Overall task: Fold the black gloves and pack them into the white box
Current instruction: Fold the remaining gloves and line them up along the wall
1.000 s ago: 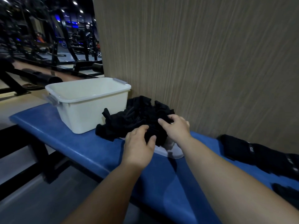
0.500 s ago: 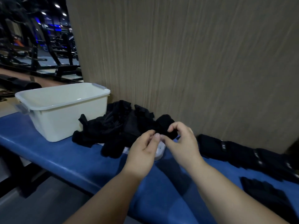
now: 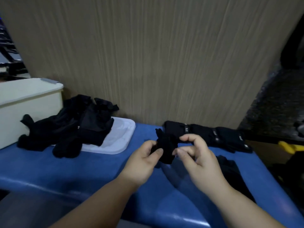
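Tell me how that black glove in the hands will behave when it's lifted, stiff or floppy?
Probably floppy: the glove bunches and sags between the left hand and right hand. Likely light, since fingertip pinches hold it up. It shouldn't roll or tip; the pile lies slumped the same way.

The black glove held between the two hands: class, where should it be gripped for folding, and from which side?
Probably at its two side edges. The black glove hangs bunched between the left hand and right hand, fingers pointing away. Come in from left and right as each grip does now, leaving the lower end free to fold.
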Demonstrator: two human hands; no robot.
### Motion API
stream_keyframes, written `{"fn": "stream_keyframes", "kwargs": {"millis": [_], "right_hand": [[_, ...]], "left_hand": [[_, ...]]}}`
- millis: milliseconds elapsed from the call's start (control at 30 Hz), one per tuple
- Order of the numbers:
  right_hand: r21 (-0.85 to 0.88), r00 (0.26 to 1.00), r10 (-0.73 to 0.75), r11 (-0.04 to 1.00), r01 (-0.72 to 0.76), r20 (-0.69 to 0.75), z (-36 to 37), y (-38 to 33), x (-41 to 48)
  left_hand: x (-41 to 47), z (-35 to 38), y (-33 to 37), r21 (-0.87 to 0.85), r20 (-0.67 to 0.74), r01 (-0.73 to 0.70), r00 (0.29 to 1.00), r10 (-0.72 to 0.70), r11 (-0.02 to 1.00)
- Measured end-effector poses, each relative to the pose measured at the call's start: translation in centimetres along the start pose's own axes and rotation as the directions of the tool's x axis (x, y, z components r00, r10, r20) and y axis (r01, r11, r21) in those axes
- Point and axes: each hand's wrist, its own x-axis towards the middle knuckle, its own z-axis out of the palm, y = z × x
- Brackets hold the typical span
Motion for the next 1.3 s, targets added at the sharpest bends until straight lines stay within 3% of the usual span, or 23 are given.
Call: {"fn": "stream_keyframes", "kwargs": {"millis": [133, 233, 333, 433, 500, 600, 800, 1133, 1300], "right_hand": [[0.099, 0.99, 0.105, 0.99, -0.096, -0.091, -1.5, 1.7, 0.4], [0.144, 0.98, 0.182, 0.971, -0.192, 0.083, -2.2, 2.7, 0.3], [0.218, 0.962, 0.207, 0.945, -0.243, 0.178, -2.5, 3.0, 0.0], [0.132, 0.969, 0.205, 0.966, -0.224, 0.14, -2.9, 2.9, -0.1], [0.043, 0.977, 0.179, 0.982, -0.184, 0.112, -3.4, 3.0, -0.1], [-0.076, 0.986, 0.143, 0.988, -0.137, 0.081, -3.9, 2.8, -0.2], [-0.075, 0.989, 0.106, 0.992, -0.098, 0.107, -4.1, 2.7, -0.4], [0.177, 0.91, 0.26, 0.928, -0.328, 0.323, -4.0, 2.7, -0.3], [-0.104, 0.951, 0.213, 0.976, -0.194, 0.226, -3.8, 2.2, -0.7]], "left_hand": [[0.1, 1.5, -0.3, -0.033, 0.099, -0.025, 0.995, 0.028, 0.999], [-0.1, 2.3, -0.1, -0.095, 0.139, -0.042, 0.989, 0.055, 0.995], [-0.1, 3.0, -0.2, -0.08, 0.062, -0.065, 0.996, 0.07, 0.995], [0.1, 3.5, -0.6, -0.018, -0.001, -0.087, 0.996, 0.087, 0.996], [0.1, 4.0, -0.6, -0.01, 0.033, -0.092, 0.995, 0.093, 0.996], [-0.2, 4.5, -0.6, -0.111, 0.128, -0.06, 0.989, 0.074, 0.992], [-0.5, 4.2, -0.6, -0.252, 0.241, 0.016, 0.969, 0.047, 0.967], [0.0, 4.1, -1.0, -0.14, 0.016, -0.003, 1.0, 0.005, 0.99], [-0.4, 4.2, -0.6, 0.191, -0.081, -0.179, 0.977, 0.197, 0.965]]}}
